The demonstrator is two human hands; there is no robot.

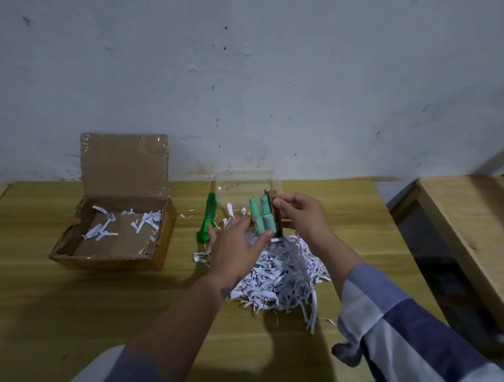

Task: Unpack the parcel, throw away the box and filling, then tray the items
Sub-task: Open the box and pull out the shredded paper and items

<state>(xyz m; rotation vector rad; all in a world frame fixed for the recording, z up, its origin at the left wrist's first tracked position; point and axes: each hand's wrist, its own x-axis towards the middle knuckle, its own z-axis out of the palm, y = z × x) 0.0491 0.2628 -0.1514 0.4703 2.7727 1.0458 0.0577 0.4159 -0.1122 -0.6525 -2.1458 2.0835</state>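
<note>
An open cardboard box stands at the left of the wooden table, with a few paper shreds left inside. A heap of white shredded paper lies at the table's middle. Above the heap my right hand grips a small pack of mint-green tubes with a brown card backing. My left hand is spread flat just below and left of the pack, its fingertips touching the pack's lower edge. A clear plastic tray stands behind the pack, hard to make out.
A green utility knife lies between the box and the heap. Stray shreds are scattered around it. The table backs onto a grey wall. A second wooden table stands at the right across a gap.
</note>
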